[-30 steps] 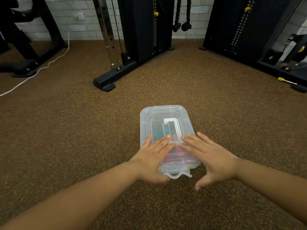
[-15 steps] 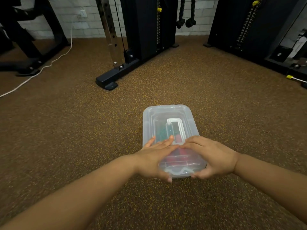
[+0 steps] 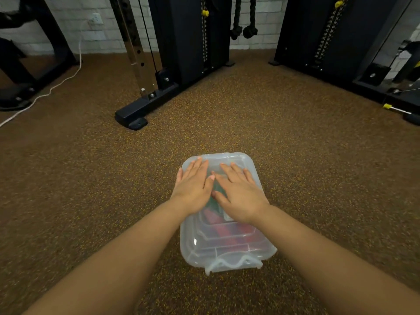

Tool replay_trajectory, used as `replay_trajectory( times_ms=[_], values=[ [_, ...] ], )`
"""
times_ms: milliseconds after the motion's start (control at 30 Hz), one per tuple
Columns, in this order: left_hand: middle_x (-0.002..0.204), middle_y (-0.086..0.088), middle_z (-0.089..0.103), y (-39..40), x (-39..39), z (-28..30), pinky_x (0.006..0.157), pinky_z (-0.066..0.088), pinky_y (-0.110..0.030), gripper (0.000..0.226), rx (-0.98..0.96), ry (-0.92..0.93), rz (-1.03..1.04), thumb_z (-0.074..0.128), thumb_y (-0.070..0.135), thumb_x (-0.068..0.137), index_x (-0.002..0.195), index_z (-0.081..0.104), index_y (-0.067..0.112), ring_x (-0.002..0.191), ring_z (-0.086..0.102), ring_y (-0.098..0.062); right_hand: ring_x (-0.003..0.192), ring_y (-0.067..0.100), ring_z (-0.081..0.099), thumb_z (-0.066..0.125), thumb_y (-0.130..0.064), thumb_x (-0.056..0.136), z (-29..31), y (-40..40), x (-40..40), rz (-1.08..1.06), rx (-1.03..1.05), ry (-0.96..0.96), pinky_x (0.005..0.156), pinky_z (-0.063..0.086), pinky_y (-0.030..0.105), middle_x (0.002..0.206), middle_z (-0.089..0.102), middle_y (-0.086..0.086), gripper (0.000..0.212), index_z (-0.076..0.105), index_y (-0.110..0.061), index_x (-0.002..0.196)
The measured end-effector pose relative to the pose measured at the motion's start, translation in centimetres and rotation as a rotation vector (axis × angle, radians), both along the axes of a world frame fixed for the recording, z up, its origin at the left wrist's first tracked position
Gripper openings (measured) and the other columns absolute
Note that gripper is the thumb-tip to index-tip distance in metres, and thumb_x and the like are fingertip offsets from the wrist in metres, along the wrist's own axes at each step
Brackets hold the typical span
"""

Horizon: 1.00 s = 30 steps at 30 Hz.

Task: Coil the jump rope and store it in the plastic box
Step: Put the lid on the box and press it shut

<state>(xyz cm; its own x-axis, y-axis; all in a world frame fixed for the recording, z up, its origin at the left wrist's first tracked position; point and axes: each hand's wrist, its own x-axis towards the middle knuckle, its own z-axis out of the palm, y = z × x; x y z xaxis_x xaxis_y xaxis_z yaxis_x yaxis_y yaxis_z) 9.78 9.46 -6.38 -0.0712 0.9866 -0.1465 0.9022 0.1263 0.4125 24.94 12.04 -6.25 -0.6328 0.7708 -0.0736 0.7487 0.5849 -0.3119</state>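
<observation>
A clear plastic box (image 3: 197, 248) with its lid on lies on the brown speckled floor in front of me. Through the lid I see the jump rope (image 3: 223, 230) as blurred red shapes, with green shapes further in. My left hand (image 3: 193, 185) and my right hand (image 3: 238, 194) both lie flat, palms down, on the far half of the lid, side by side with fingers spread and pointing away from me. Neither hand grips anything. The box's wavy latch (image 3: 231, 263) sits at the near end.
A black cable machine with a steel upright has its foot (image 3: 134, 120) on the floor ahead left. A second black machine (image 3: 336, 42) stands at the right rear. A white cord (image 3: 56, 85) runs across the floor at the left. Black rope ends (image 3: 243, 30) hang at the back.
Both hands have slid from the near end of the lid to its far half and now lie flat. The view has tilted, so the box sits lower in the frame.
</observation>
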Motion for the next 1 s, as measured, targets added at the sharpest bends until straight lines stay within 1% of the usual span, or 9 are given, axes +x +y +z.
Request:
replay_trajectory(
  times_ms=[100,167,233,300,367,533,733,867,1000],
  values=[
    [0.163,0.001,0.003,2.4,-1.2,0.0,0.12,-0.004,-0.04,0.054,0.045,0.006,0.02,0.022,0.038,0.102,0.153,0.015,0.021,0.149,-0.002,-0.015,0.148,0.022,-0.002,0.031,-0.049,0.096,0.0,0.4,-0.1,0.025,0.025,0.022,0.119,-0.006,0.043,0.161,0.01,0.004,0.059,0.02,-0.024,0.149],
    [0.16,-0.005,0.02,4.1,-1.8,0.3,0.119,0.01,-0.04,0.052,0.049,-0.057,0.106,0.028,0.039,0.1,0.149,0.028,0.018,0.147,0.016,-0.022,0.148,0.023,-0.001,0.032,-0.047,0.096,-0.1,0.3,-0.1,0.033,0.037,0.032,0.119,-0.006,0.043,0.16,0.012,0.004,0.057,0.021,-0.027,0.148],
    [0.144,-0.012,0.047,5.9,-2.1,0.7,0.108,0.032,-0.036,0.046,-0.014,-0.239,0.242,0.037,0.036,0.099,0.136,0.048,0.011,0.131,0.043,-0.03,0.148,0.023,-0.002,0.031,-0.045,0.096,-0.2,0.2,-0.2,0.037,0.054,0.024,0.119,-0.007,0.044,0.16,0.011,0.005,0.054,0.024,-0.029,0.147],
    [0.129,-0.015,0.058,7.4,-2.5,1.0,0.101,0.041,-0.036,0.045,-0.113,-0.432,0.364,0.041,0.037,0.098,0.124,0.058,0.005,0.118,0.054,-0.033,0.148,0.024,-0.004,0.029,-0.044,0.097,-0.4,0.2,-0.2,0.039,0.068,0.019,0.119,-0.008,0.044,0.161,0.009,0.005,0.053,0.025,-0.028,0.147],
    [0.127,-0.019,0.06,8.5,-3.2,1.0,0.102,0.043,-0.041,0.052,-0.182,-0.486,0.427,0.044,0.043,0.094,0.124,0.06,0.003,0.115,0.057,-0.034,0.148,0.024,-0.005,0.029,-0.044,0.097,-0.5,0.1,-0.2,0.041,0.07,0.025,0.119,-0.008,0.045,0.161,0.009,0.005,0.054,0.023,-0.028,0.147],
    [0.135,-0.016,0.055,9.4,-3.8,0.9,0.102,0.043,-0.041,0.067,-0.291,-0.385,0.473,0.047,0.057,0.085,0.13,0.055,0.009,0.118,0.055,-0.034,0.148,0.022,-0.006,0.03,-0.042,0.096,-0.3,0.0,-0.2,0.041,0.056,0.05,0.119,-0.007,0.045,0.161,0.009,0.004,0.055,0.018,-0.028,0.148],
    [0.105,-0.011,0.071,9.8,-4.1,0.6,0.088,0.054,-0.044,0.082,-0.382,-0.516,0.455,0.068,0.072,0.049,0.109,0.066,0.017,0.087,0.069,-0.03,0.148,0.023,-0.007,0.029,-0.044,0.096,-0.3,0.0,-0.2,0.046,0.058,0.056,0.119,-0.009,0.045,0.16,0.008,0.005,0.052,0.025,-0.029,0.146],
    [0.103,-0.011,0.072,9.5,-4.3,-0.1,0.089,0.054,-0.045,0.065,-0.231,-0.782,0.517,0.085,0.051,0.055,0.106,0.066,0.015,0.092,0.07,-0.029,0.148,0.023,-0.006,0.028,-0.043,0.097,-0.3,0.0,-0.1,0.047,0.06,0.065,0.119,-0.009,0.045,0.16,0.009,0.006,0.052,0.027,-0.028,0.146],
    [0.107,-0.009,0.071,8.9,-4.2,-0.5,0.083,0.055,-0.033,0.06,-0.154,-0.896,0.376,0.086,0.027,0.064,0.118,0.064,0.014,0.091,0.068,-0.021,0.148,0.024,-0.006,0.028,-0.043,0.097,-0.2,-0.1,-0.2,0.044,0.06,0.058,0.119,-0.009,0.044,0.16,0.01,0.006,0.052,0.026,-0.027,0.146]
  ],
)
